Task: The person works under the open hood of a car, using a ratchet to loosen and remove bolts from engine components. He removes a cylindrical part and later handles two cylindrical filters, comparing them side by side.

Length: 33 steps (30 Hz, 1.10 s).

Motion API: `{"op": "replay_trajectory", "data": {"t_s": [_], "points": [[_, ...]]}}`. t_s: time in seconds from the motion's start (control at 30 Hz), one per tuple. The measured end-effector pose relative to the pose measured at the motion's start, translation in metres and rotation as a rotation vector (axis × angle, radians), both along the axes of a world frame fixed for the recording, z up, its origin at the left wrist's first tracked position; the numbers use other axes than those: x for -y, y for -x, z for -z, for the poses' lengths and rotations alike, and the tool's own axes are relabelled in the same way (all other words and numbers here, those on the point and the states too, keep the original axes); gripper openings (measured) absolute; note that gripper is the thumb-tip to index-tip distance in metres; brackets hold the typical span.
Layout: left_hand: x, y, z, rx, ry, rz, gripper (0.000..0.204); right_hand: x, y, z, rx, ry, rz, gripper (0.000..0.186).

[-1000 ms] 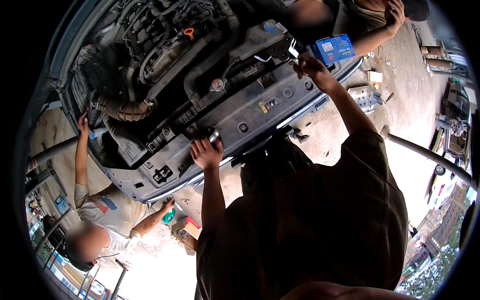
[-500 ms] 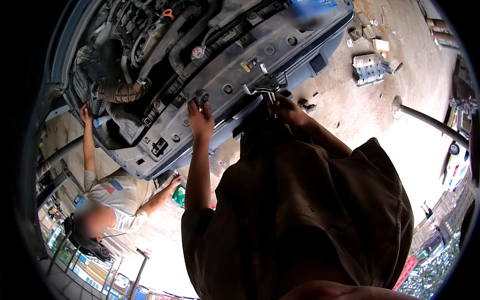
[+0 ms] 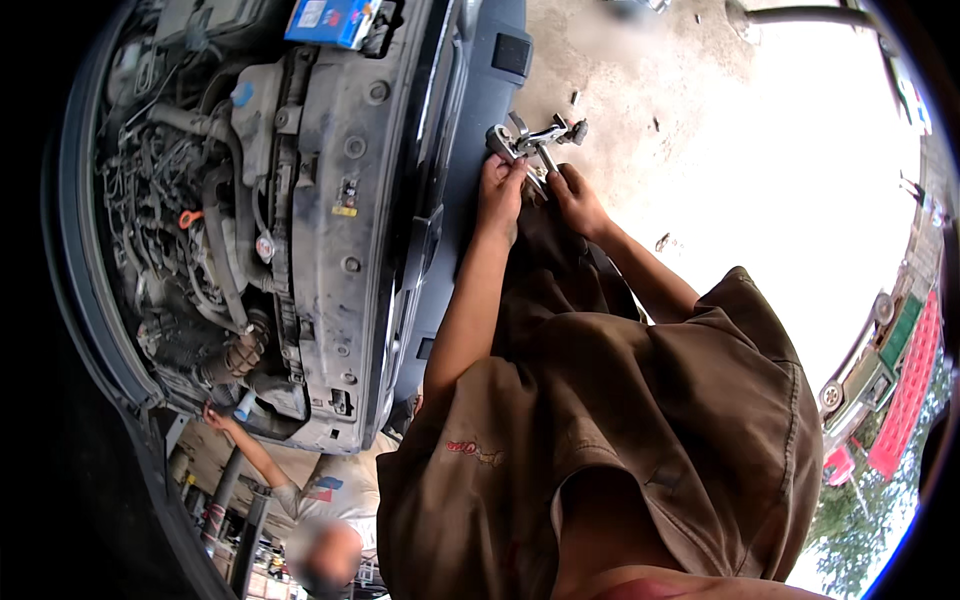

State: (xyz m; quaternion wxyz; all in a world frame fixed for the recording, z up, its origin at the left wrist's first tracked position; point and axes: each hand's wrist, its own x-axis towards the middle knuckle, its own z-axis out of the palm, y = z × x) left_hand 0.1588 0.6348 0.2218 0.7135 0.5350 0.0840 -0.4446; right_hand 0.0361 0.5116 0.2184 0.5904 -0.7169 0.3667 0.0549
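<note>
We note 2 tools held beside the car's bumper (image 3: pixel 472 120), above the floor (image 3: pixel 620 90). Our left hand (image 3: pixel 501 198) grasps a silver wrench (image 3: pixel 498 140); our right hand (image 3: pixel 580 203) grips a clawed metal tool (image 3: pixel 545 136). Both overlap in view; we cannot tell whether they touch. 1 blue box (image 3: pixel 330 22) lies on the front panel (image 3: pixel 335 245).

A vehicle repair workshop, shown by the exposed engine (image 3: pixel 165 205) at left and metal tools (image 3: pixel 502 143) at upper centre.
</note>
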Motion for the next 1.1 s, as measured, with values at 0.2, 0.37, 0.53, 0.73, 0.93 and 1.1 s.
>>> {"op": "replay_trajectory", "data": {"t_s": [0.2, 0.37, 0.53, 0.73, 0.93, 1.1], "points": [[-0.121, -0.091, -0.077, 1.1, -0.746, -0.123, 0.041, 0.074, 0.061, 0.148, -0.308, -0.277, 0.573, 0.036], [-0.303, -0.146, -0.022, 1.227, -1.642, -0.12, 0.05, 0.128, 0.128, 0.366, -0.612, -0.283, 0.629, 0.042], [-0.369, -0.148, -0.043, 1.361, -1.787, -0.067, 0.049, 0.138, 0.187, 0.567, -0.673, -0.444, 0.746, 0.05], [-0.305, -0.187, 0.006, 1.335, -1.73, -0.072, 0.049, 0.182, 0.277, 0.724, -0.78, -0.283, 0.674, 0.054], [-0.312, -0.16, -0.039, 1.282, -1.717, -0.142, 0.049, 0.172, 0.293, 0.66, -1.083, 0.17, 0.293, 0.051], [-0.323, -0.143, -0.043, 1.303, -1.663, -0.042, 0.044, 0.114, 0.228, 0.483, -0.441, 0.117, 0.645, 0.041]]}}
